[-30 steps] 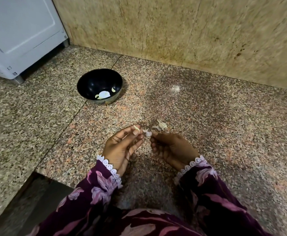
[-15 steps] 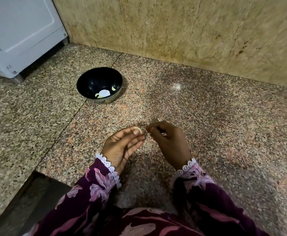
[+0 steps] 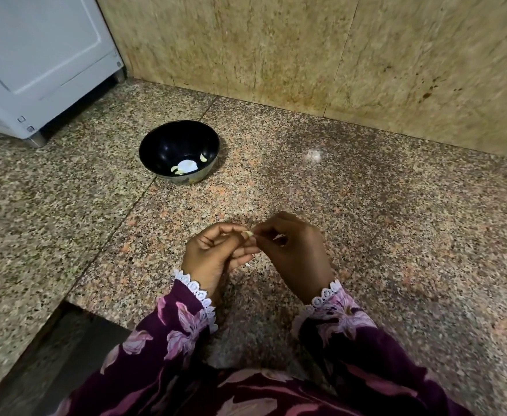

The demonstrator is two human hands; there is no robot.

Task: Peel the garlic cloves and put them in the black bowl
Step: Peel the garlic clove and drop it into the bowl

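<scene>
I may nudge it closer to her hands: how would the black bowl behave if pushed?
The black bowl holds only a few small garlic pieces, so it is probably light. On the polished granite counter it would likely slide rather than tip, being wide and low.

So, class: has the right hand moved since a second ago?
Yes. The right hand has shifted left, toward the floor seam, closing the gap to the left hand; both now pinch the garlic clove.

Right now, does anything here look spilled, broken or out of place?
Nothing stands out. The round black bowl sits upright on the speckled granite counter with a few pale peeled garlic cloves inside, and both hands pinch one small clove.
</scene>
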